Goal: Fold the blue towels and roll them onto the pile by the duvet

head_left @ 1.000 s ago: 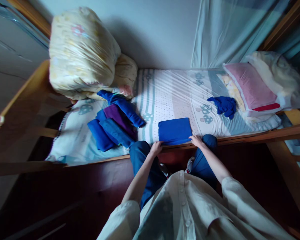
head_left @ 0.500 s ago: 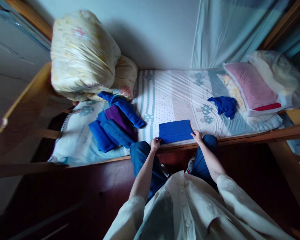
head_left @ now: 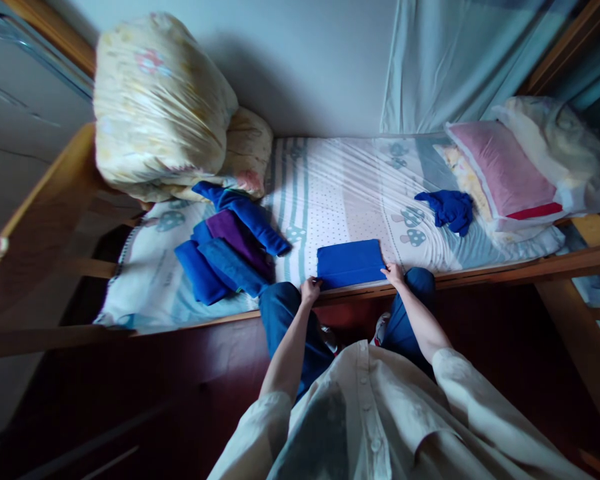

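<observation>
A folded bright blue cloth [head_left: 349,263] lies on the bed sheet [head_left: 340,193] at the near edge. My left hand [head_left: 309,291] pinches its near left corner and my right hand [head_left: 395,273] pinches its near right corner. Both hands have the fingers closed on the cloth's edge. To the left lies a pile of folded blue and purple garments [head_left: 233,243]. A crumpled dark blue cloth [head_left: 449,209] rests farther right, beside the pillows.
A bulky yellowish duvet bundle [head_left: 165,110] fills the bed's left end. A pink pillow [head_left: 503,173] and a pale cushion [head_left: 555,143] sit at the right end. A wooden bed rail [head_left: 510,272] runs along the front. A curtain [head_left: 455,60] hangs behind.
The blue cloth has been folded once more from its near edge, becoming shallower. Both hands shifted slightly forward with it and now stay at its near corners.
</observation>
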A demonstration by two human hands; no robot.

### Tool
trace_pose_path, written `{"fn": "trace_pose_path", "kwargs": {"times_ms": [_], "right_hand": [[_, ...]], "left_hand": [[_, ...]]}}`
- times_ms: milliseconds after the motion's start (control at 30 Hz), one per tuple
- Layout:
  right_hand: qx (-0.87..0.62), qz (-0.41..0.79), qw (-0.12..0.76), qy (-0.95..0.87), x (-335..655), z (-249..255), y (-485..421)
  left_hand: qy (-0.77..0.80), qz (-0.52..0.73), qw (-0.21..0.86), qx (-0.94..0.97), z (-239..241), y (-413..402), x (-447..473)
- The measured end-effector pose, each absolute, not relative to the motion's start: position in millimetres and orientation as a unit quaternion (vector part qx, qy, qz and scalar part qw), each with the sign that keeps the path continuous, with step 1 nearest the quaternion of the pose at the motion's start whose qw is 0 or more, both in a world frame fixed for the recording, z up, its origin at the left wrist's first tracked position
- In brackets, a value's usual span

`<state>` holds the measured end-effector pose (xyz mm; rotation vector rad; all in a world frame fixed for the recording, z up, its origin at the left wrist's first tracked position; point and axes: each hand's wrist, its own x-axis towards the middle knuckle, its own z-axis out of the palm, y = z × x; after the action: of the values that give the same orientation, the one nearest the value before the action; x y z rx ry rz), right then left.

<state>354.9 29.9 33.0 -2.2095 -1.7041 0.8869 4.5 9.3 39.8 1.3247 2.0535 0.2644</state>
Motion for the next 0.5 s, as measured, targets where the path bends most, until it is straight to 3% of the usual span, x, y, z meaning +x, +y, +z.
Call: {"fn": "trace_pose_path", "kwargs": {"times_ms": [300,500], "right_hand": [[-0.757,0.291,0.095,-0.577,351,43,27],[-0.704,0.203,0.127,-0.669,345,53,15]], "left_hand": [[0.777,0.125,0.33,0.522,31,5,4],[0.713,0.155,0.249,0.637,30,-3,4]]}}
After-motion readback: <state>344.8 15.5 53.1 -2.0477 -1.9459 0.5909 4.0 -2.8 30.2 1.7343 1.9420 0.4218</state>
